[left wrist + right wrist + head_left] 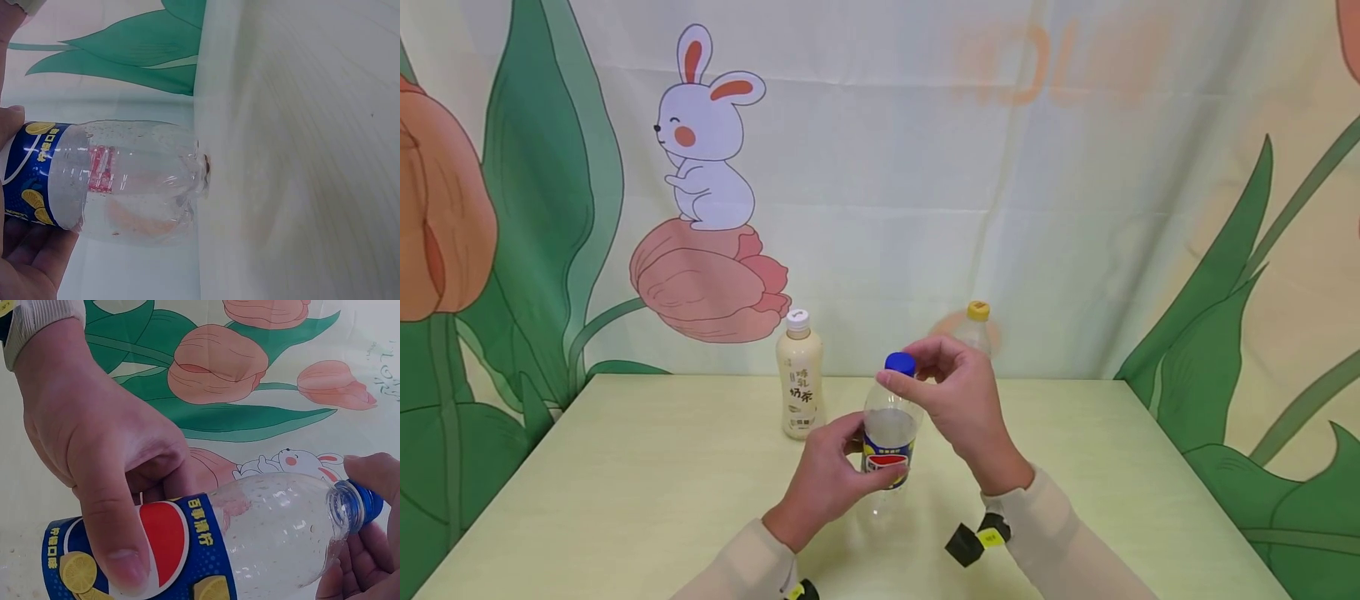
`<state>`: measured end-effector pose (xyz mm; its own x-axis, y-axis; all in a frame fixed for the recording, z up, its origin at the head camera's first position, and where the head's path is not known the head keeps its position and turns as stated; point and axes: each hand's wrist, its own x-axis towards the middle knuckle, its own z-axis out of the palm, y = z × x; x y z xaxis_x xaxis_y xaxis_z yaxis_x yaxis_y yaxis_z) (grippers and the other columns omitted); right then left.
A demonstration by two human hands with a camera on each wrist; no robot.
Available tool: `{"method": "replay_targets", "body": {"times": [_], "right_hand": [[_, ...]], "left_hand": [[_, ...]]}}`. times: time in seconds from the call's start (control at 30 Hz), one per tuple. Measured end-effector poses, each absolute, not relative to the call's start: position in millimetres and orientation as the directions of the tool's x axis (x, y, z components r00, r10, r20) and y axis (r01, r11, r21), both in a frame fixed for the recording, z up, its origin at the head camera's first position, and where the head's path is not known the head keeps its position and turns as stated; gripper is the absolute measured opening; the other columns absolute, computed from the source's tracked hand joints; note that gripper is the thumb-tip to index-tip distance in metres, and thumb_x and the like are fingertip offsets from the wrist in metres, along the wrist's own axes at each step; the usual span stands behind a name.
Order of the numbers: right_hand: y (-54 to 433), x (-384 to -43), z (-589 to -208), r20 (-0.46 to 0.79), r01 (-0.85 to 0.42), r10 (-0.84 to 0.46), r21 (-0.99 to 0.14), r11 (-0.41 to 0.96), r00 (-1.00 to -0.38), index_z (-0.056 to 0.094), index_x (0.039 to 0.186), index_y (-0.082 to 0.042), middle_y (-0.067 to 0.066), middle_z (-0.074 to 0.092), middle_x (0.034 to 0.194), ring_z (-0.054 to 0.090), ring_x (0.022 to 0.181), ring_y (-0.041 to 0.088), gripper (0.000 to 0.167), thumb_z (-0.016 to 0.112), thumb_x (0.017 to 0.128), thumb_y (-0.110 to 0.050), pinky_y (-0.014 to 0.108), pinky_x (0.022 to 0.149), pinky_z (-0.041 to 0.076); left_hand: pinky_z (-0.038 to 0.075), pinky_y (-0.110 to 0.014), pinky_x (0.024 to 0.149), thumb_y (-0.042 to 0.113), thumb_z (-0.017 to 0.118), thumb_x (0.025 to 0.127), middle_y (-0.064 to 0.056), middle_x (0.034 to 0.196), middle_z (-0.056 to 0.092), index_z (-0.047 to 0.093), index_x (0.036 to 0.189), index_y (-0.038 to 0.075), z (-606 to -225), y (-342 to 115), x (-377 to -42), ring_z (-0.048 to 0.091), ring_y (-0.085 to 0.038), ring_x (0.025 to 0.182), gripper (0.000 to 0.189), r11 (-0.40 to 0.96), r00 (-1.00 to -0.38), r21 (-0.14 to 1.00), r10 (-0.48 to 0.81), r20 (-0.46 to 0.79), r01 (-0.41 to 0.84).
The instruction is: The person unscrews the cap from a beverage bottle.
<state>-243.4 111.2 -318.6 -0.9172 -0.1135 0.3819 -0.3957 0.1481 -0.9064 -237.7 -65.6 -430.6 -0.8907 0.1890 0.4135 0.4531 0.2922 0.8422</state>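
Observation:
A clear plastic Pepsi bottle [891, 427] with a blue lemon-print label [215, 547] stands nearly upright between my hands. My left hand [829, 473] grips it round the label, thumb across the front and fingers behind. At the top, my right hand [964, 404] pinches the blue bottle cap [900, 363] between thumb and fingers. The cap [370, 503] sits on the bottle's neck in the right wrist view. In the left wrist view, the bottle's clear base [187, 181] shows close to the tabletop. The bottle looks to hold no drink.
A cream-coloured milk tea bottle [800, 383] with a white cap stands left of the hands. Behind my right hand is a clear bottle with a yellow cap [978, 311], partly hidden. The pale wooden table [647, 467] meets a printed curtain [865, 208] at the back.

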Motion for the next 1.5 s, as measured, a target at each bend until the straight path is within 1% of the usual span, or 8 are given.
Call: {"method": "replay_targets", "body": {"times": [0.13,0.37,0.53,0.7,0.9,1.1,1.3,1.5], "right_hand": [[112.0,-244.0,-318.7,0.390,-0.404,-0.121,-0.905,0.131,-0.913,0.077,0.104,-0.010,0.004,0.073,0.094,0.061,0.085,0.022,0.029,0.089,0.081,-0.021,0.026,0.071,0.051],[114.0,-243.7,-318.6,0.391,-0.409,-0.152,-0.906,0.111,-0.908,0.079,0.108,-0.011,0.003,0.074,0.098,0.062,0.086,0.021,0.027,0.086,0.084,-0.019,0.024,0.072,0.050],[115.3,-243.6,-318.9,0.383,-0.409,-0.191,-0.904,0.124,-0.904,0.078,0.114,-0.014,0.006,0.072,0.103,0.062,0.095,0.023,0.028,0.082,0.088,-0.022,0.029,0.079,0.051],[116.3,-243.7,-319.4,0.372,-0.406,-0.232,-0.906,0.117,-0.898,0.076,0.120,-0.013,0.007,0.070,0.109,0.061,0.101,0.024,0.029,0.077,0.093,-0.021,0.032,0.085,0.052],[116.5,-244.1,-320.3,0.370,-0.405,-0.274,-0.910,0.083,-0.888,0.072,0.126,-0.008,0.011,0.069,0.117,0.059,0.105,0.028,0.031,0.072,0.096,-0.016,0.033,0.087,0.053],[116.0,-243.6,-319.9,0.375,-0.411,-0.272,-0.907,0.089,-0.886,0.070,0.129,-0.011,0.011,0.068,0.117,0.059,0.106,0.028,0.036,0.074,0.094,-0.016,0.035,0.087,0.053],[112.7,-242.6,-318.6,0.404,-0.430,-0.168,-0.888,0.164,-0.899,0.071,0.117,-0.015,0.004,0.071,0.107,0.064,0.101,0.023,0.037,0.086,0.084,-0.024,0.040,0.088,0.053],[108.9,-240.4,-317.6,0.438,-0.445,-0.079,-0.878,0.174,-0.895,0.072,0.102,-0.012,0.006,0.073,0.094,0.066,0.086,0.024,0.034,0.092,0.077,-0.024,0.033,0.079,0.057]], "left_hand": [[0.060,-0.021,0.087,0.030,0.093,0.075,0.007,0.112,0.075,0.068,0.124,0.020,-430.9,-65.5,-237.2,0.073,-0.011,0.097,0.055,0.293,-0.893,0.844,0.185,0.410,0.448],[0.062,-0.031,0.090,0.031,0.092,0.076,0.003,0.112,0.076,0.068,0.124,0.017,-431.4,-64.9,-236.9,0.074,-0.014,0.098,0.056,0.299,-0.891,0.839,0.183,0.416,0.454],[0.062,-0.028,0.089,0.032,0.092,0.076,0.003,0.114,0.075,0.067,0.125,0.017,-430.7,-64.9,-236.4,0.074,-0.014,0.099,0.057,0.305,-0.895,0.842,0.180,0.408,0.445],[0.062,-0.031,0.090,0.032,0.092,0.076,0.003,0.115,0.075,0.067,0.126,0.017,-430.7,-65.0,-236.2,0.074,-0.015,0.100,0.057,0.306,-0.894,0.841,0.178,0.410,0.447],[0.061,-0.026,0.088,0.030,0.093,0.076,0.003,0.114,0.075,0.067,0.125,0.018,-431.0,-65.9,-236.5,0.073,-0.014,0.099,0.057,0.305,-0.891,0.838,0.178,0.417,0.453],[0.061,-0.025,0.088,0.034,0.092,0.077,0.002,0.113,0.075,0.068,0.125,0.017,-431.5,-66.4,-238.3,0.074,-0.015,0.098,0.056,0.316,-0.885,0.827,0.178,0.430,0.465],[0.061,-0.026,0.089,0.032,0.092,0.077,0.003,0.112,0.075,0.067,0.124,0.018,-431.7,-65.9,-238.6,0.073,-0.013,0.098,0.054,0.310,-0.884,0.828,0.176,0.433,0.467],[0.061,-0.026,0.088,0.029,0.092,0.076,0.004,0.111,0.075,0.068,0.123,0.018,-430.9,-65.3,-238.0,0.073,-0.012,0.097,0.054,0.292,-0.881,0.831,0.181,0.438,0.473]]}}
